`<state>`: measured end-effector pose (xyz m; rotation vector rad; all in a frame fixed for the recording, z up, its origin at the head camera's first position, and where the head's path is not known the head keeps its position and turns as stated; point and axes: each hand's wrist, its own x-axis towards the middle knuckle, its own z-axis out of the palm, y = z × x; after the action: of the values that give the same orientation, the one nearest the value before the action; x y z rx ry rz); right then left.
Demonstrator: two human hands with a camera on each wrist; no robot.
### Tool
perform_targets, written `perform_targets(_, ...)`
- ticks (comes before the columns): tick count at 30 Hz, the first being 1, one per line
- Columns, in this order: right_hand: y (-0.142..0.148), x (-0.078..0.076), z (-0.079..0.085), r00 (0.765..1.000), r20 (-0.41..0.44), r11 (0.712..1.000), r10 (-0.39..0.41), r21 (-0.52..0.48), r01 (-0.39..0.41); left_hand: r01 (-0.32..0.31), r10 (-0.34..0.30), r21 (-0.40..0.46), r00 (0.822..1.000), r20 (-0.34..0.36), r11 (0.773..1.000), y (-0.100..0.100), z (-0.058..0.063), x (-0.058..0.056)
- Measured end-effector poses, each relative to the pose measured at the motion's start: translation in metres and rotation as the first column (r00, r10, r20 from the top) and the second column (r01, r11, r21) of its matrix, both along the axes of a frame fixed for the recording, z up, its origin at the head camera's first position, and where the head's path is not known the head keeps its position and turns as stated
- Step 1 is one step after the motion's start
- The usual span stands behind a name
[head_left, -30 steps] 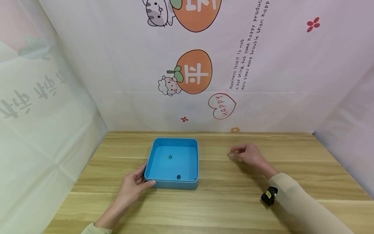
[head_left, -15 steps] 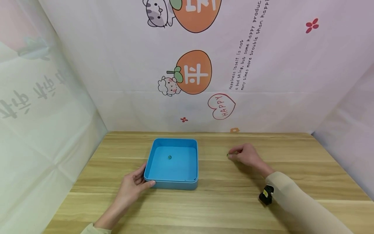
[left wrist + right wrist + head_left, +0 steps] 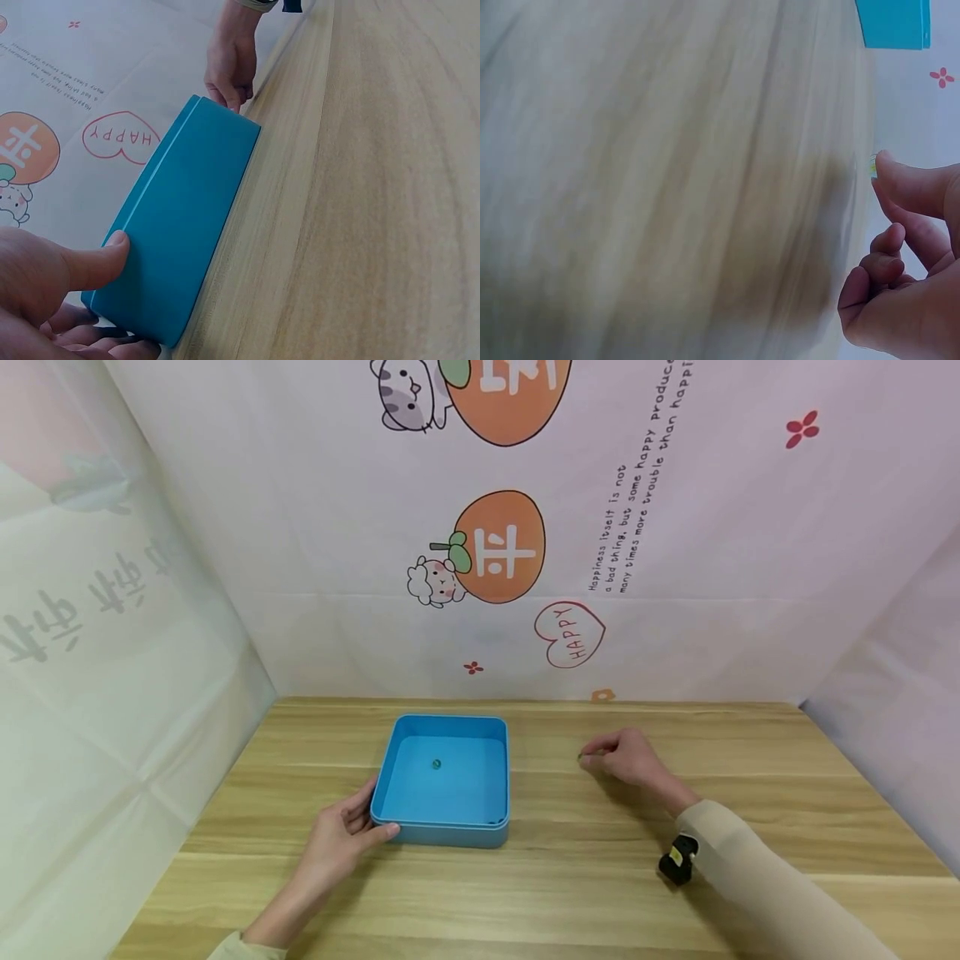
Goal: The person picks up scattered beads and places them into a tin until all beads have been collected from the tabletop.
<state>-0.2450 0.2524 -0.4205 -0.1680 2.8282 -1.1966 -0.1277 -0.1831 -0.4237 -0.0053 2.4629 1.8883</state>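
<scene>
A blue square box (image 3: 442,785) without a lid stands on the table. My left hand (image 3: 339,843) grips its near left corner, thumb on the front wall and fingers along the left side. Inside lies a green glass marble (image 3: 437,764); small dark bits show at the near right corner, mostly hidden by the front wall. To the right of the box, my right hand (image 3: 628,757) pinches a small clear marble (image 3: 874,166) with yellow-green in it between thumb and index finger, low over the table. The other fingers of that hand are curled in the right wrist view.
The wood-grain table (image 3: 465,893) runs back to a white printed cloth (image 3: 337,643) that hangs behind it. More white cloth hangs at the left and right sides. A small black device (image 3: 678,860) sits at the right wrist.
My right hand has moved slightly left with the marble. A dark marble in the box has rolled forward behind the front wall, mostly out of sight. The left hand and box stay put.
</scene>
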Motion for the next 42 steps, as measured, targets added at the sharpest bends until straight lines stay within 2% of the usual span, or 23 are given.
perform_targets(12,-0.015,0.001,0.014,0.998,0.052,0.998,-0.032,-0.054,0.034,0.002,-0.002,-0.012,1.0,-0.004,1.0,0.001,0.001,0.0)
perform_targets(26,-0.03,0.003,0.03,1.0,0.004,0.997,-0.011,-0.082,0.011,0.011,-0.011,0.019,1.0,0.005,1.0,0.001,0.0,0.001)
perform_targets(34,-0.04,0.003,0.041,0.999,-0.038,0.992,0.038,-0.115,-0.042,0.006,-0.007,0.021,1.0,0.009,1.0,0.0,0.001,0.002)
perform_targets(42,-0.055,0.003,0.049,0.999,-0.016,0.992,0.043,-0.115,-0.045,0.004,-0.004,0.015,1.0,0.01,1.0,0.001,0.001,0.002)
